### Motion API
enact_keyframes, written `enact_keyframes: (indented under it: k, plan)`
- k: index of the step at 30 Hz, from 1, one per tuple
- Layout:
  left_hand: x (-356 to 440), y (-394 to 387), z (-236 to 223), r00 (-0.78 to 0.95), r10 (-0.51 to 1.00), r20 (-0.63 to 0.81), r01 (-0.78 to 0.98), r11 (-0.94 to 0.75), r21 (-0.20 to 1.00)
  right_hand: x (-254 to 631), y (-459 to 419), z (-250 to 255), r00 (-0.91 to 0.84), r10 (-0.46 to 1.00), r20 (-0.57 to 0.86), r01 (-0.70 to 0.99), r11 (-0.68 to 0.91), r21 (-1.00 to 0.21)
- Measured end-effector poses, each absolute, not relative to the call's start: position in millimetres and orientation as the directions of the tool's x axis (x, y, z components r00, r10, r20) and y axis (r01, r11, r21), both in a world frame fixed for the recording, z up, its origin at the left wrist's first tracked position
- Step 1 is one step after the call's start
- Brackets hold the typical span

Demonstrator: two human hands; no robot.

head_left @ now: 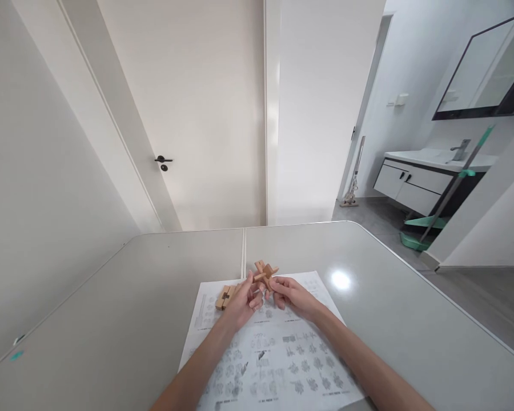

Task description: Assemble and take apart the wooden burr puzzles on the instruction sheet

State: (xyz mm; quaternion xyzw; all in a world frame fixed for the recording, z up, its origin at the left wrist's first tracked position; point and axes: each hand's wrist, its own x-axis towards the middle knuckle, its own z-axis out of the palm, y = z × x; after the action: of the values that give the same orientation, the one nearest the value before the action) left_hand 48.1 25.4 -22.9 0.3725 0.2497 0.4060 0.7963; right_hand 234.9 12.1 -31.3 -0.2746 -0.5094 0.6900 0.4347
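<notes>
Single head-worn cam, pointed forward and kinda down across the table (pixel 124 319). Pretty wide, so the left hand (pixel 243 301) and right hand (pixel 294 297) look smallish, low in frame; door (pixel 205 103) roughly ahead, sink (pixel 437 158) off right.

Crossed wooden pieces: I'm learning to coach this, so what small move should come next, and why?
Perhaps steady the crossed wooden pieces with the left hand and gently nudge one jutting end with the right hand: both hands hold them, and ends jut at differing angles above the printed sheet.
</notes>
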Motion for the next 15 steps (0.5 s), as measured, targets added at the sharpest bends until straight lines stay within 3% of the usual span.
enact_keyframes:
  k: [3, 7, 12, 15]
  plan:
    - [48, 28, -25, 0.531, 0.836, -0.139, -0.456, 0.420, 0.784, 235, 16, -35, -0.369, 0.929, 0.007, -0.490, -0.189, -0.851]
    - [48, 29, -27, 0.503, 0.845, -0.181, -0.465, 0.441, 0.768, 237, 25, -46, -0.152, 0.984, -0.093, -0.644, -0.170, -0.746]
    - [53, 23, -23, 0.522, 0.836, -0.166, -0.390, 0.408, 0.826, 235, 33, -62, 0.053, 0.994, -0.093, -0.695, -0.030, -0.719]
    - [51, 20, -13, 0.515, 0.850, -0.107, -0.228, 0.256, 0.939, 235, 36, -67, 0.106, 0.992, -0.062, -0.693, 0.029, -0.720]
